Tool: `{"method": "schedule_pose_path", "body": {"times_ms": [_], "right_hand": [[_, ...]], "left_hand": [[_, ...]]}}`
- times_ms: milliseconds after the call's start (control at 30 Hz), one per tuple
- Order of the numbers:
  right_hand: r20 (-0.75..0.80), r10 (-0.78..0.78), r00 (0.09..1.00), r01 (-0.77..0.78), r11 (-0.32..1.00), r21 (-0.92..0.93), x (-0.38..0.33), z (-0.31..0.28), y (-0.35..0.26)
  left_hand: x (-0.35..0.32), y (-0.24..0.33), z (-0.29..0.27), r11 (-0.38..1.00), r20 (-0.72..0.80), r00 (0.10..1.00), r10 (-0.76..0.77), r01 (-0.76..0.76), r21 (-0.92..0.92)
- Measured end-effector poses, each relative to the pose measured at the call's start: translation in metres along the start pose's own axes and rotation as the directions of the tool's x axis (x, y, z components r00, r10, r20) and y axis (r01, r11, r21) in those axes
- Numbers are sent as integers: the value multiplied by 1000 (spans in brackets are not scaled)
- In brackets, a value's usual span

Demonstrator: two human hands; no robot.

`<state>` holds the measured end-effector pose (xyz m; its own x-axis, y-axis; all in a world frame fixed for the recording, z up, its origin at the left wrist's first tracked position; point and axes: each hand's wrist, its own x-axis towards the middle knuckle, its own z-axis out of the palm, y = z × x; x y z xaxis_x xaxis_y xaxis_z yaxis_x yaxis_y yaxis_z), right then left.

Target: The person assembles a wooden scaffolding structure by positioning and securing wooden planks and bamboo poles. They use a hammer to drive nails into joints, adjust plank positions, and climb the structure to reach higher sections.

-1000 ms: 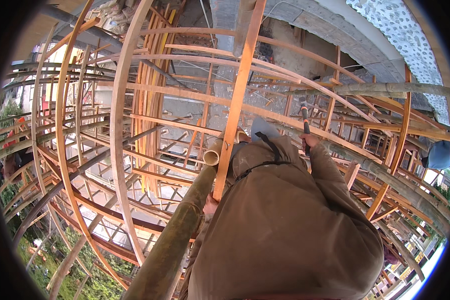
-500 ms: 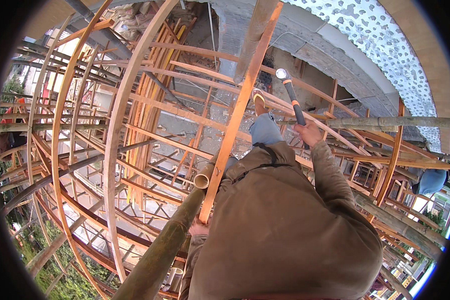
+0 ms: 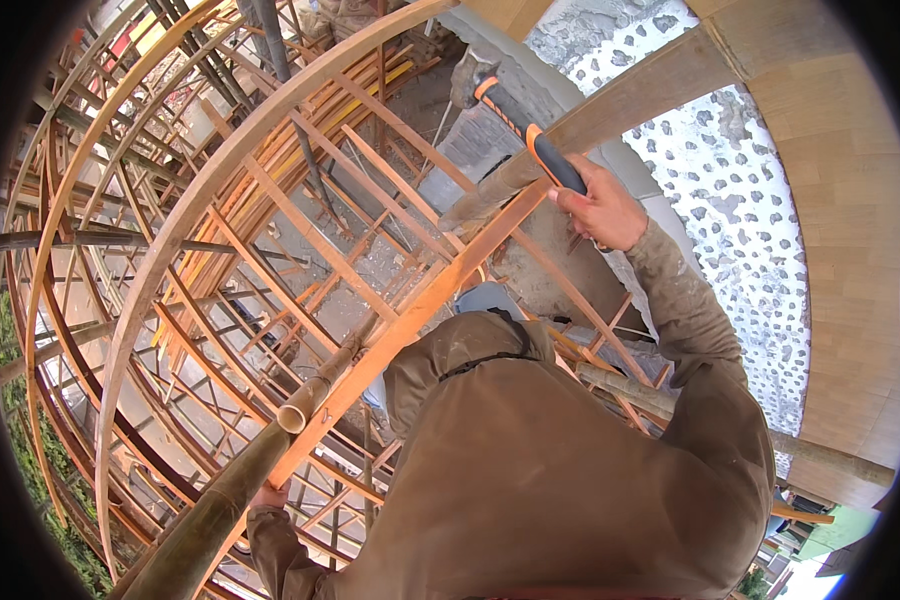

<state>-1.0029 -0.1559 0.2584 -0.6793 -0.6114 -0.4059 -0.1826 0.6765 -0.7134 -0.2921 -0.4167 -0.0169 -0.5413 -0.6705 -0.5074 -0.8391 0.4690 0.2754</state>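
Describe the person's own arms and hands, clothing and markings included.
Brown long sleeves cover both arms, matching the brown top. The right sleeve is creased, with pale smudges. The right hand is ungloved; the left hand is mostly hidden.

No lettering, number or sign can be read in the scene.
No words show legibly on the grey-headed hammer with a black-and-orange grip (image 3: 531,140), the long, flat orange-brown wooden board (image 3: 410,325) or the brown cloth jacket (image 3: 570,460); dark marks across the white panel (image 3: 735,225) are irregular blotches, and any print farther off is too small to tell.
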Motion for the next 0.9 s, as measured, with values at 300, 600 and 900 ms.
{"method": "schedule_pose_path", "body": {"times_ms": [300,600,900], "right_hand": [[-45,-593,804,442,647,-622,91,-10,-113],[266,517,814,-258,731,-631,85,11,34],[-19,-171,985,143,874,-464,127,-10,-159]], "left_hand": [[6,-32,27,984,171,970,-174,177,1],[6,-19,27,998,-33,999,-31,33,55],[-1,-4,12,993,-188,975,116,-107,55]]}}
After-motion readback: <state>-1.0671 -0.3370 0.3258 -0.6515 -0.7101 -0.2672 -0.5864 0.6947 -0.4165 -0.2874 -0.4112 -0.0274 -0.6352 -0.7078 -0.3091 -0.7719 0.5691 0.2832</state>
